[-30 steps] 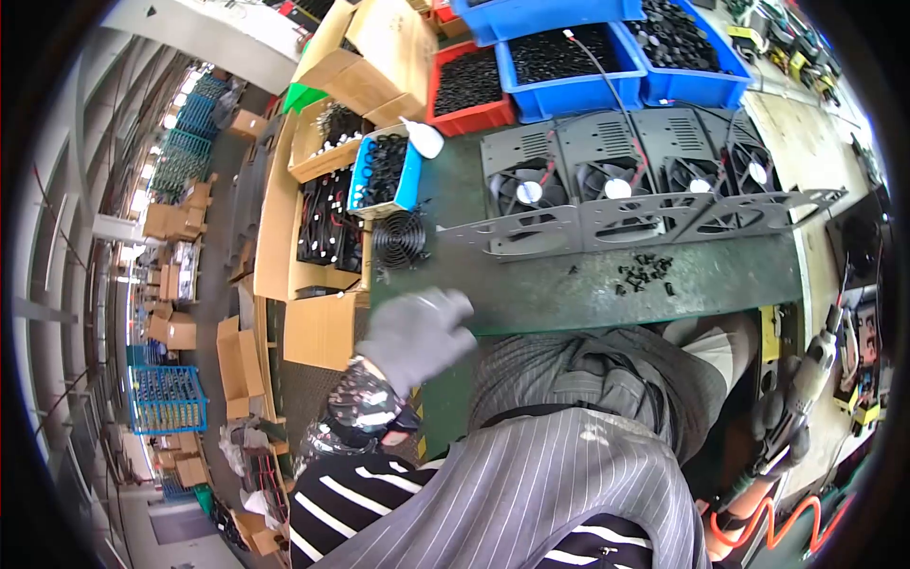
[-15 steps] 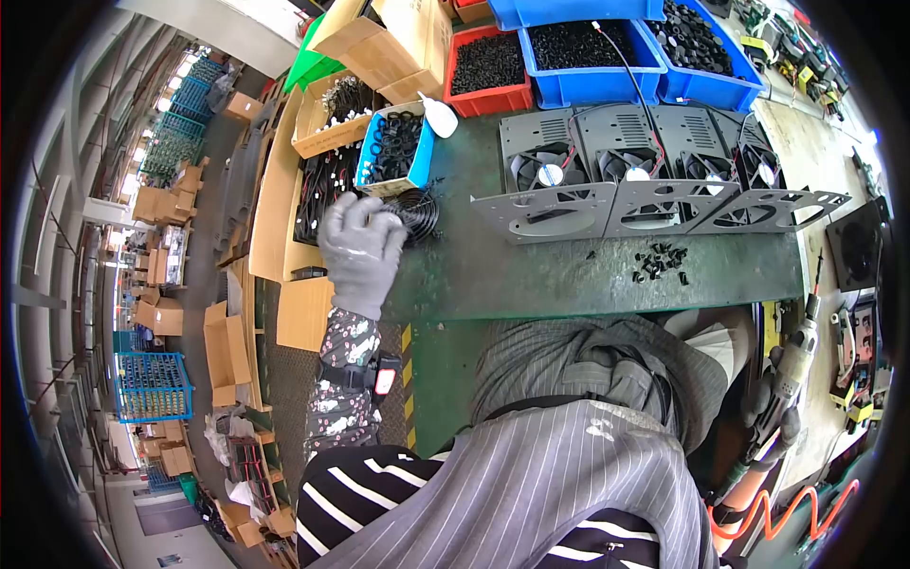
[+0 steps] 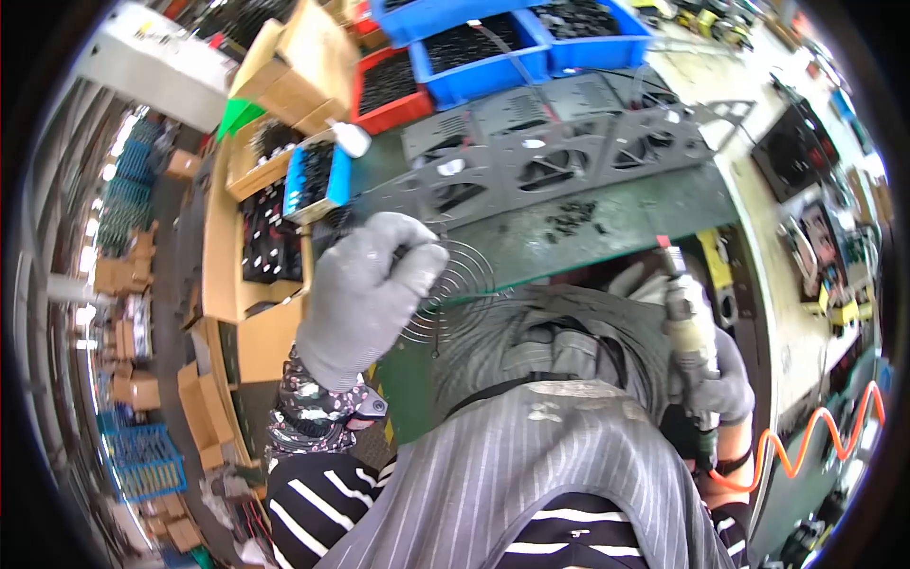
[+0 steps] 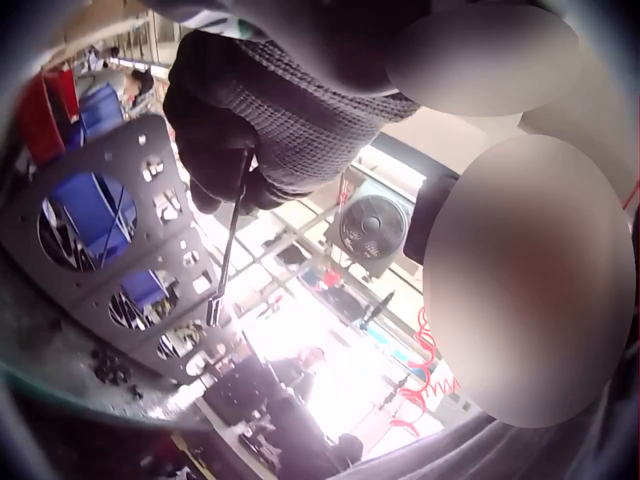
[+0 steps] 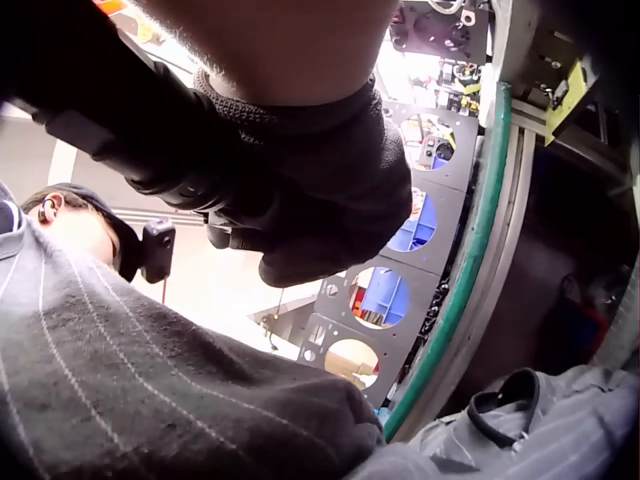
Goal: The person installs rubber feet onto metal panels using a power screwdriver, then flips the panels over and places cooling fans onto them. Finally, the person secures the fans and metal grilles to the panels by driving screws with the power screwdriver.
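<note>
In the head view my grey-gloved left hand (image 3: 370, 294) pinches a round wire fan guard (image 3: 464, 275) by its edge, thumb and fingers bent together. The guard hangs over the bench's front edge, above my lap. Seen from the left wrist, the guard (image 4: 230, 240) appears edge-on below the gloved fingers. My right hand (image 3: 725, 384), also gloved, wraps round a power screwdriver (image 3: 690, 332) whose tip points up and away from me. Beyond both hands stands a row of dark metal fan panels (image 3: 540, 180) with large round openings; fans show behind them.
Small black parts (image 3: 573, 218) lie loose on the green bench (image 3: 664, 204). A blue-sided box (image 3: 318, 180) and an open carton (image 3: 220, 256) stand left; red (image 3: 389, 90) and blue bins (image 3: 483, 76) stand behind. An orange coiled hose (image 3: 787, 455) trails at the right.
My left hand reached left to the fan guards beside the carton and came back toward my lap with one. The right hand brought the screwdriver inward and more upright. The head view turned.
</note>
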Tool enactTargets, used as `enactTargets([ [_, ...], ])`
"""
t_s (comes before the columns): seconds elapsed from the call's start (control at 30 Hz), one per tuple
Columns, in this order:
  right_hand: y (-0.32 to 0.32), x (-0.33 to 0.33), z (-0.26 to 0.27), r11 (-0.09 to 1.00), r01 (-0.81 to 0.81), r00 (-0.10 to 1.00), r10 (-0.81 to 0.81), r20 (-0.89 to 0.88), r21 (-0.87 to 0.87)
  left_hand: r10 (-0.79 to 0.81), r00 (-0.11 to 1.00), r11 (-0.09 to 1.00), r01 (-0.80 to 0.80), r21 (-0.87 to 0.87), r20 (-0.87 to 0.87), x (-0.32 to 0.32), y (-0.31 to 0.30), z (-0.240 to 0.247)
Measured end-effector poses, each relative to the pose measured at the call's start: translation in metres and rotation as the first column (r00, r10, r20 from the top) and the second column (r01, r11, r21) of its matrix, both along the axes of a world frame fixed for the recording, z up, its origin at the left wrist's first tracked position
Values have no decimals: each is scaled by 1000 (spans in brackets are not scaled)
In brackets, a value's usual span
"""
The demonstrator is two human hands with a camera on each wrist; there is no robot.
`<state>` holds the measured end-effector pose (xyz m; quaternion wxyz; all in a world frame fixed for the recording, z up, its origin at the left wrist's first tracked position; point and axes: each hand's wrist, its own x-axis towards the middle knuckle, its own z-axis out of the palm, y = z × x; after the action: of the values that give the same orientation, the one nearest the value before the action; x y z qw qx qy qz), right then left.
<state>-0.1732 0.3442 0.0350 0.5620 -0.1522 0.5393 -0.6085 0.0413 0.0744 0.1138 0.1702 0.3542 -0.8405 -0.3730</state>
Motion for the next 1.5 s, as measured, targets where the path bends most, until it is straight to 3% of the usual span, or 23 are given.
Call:
enactTargets([
  [0.03,-2,4,7,1000,-15,999,16,42,-21,-55,998,997,56,-53,26,-15,8,-5],
  [0.07,5,-2,8,990,-143,990,143,-14,6,-108,993,988,113,-108,51,-31,15,-10],
  [0.1,6,-2,12,989,-146,989,146,-32,-4,-150,988,983,153,-105,37,-46,21,-14],
  [0.17,9,-1,16,987,-154,984,151,-93,-32,-195,971,890,236,-391,141,-76,31,-21],
  [0.3,23,-13,-1,983,-155,952,123,-282,-95,-288,942,733,332,-594,172,-122,48,-27],
  [0.53,31,-32,-7,993,-76,976,55,-212,-95,-319,905,645,425,-635,281,-168,62,-22],
  [0.67,34,-46,-12,991,-76,969,48,-242,-108,-361,860,643,509,-572,359,-184,70,-19],
  [0.73,34,-52,-11,997,-79,976,75,-203,-11,-385,840,631,542,-555,383,-193,70,-22],
  [0.83,32,-63,-9,1000,16,983,-20,-180,-26,-452,783,552,622,-555,427,-209,65,-28],
  [0.87,26,-67,-8,987,137,969,-150,-195,-79,-470,756,517,655,-552,456,-214,64,-29],
  [0.93,27,-87,5,992,121,975,-122,-184,-15,-486,737,491,675,-551,470,-225,63,-33],
  [1.03,31,-112,14,985,142,961,-114,-250,96,-473,760,313,618,-721,446,-251,60,-46],
  [1.33,19,-163,21,991,125,927,-101,-362,46,-402,819,375,556,-742,410,-289,69,-52],
  [1.5,18,-168,21,990,97,952,-61,-301,107,-305,804,314,591,-743,511,-293,69,-52],
])
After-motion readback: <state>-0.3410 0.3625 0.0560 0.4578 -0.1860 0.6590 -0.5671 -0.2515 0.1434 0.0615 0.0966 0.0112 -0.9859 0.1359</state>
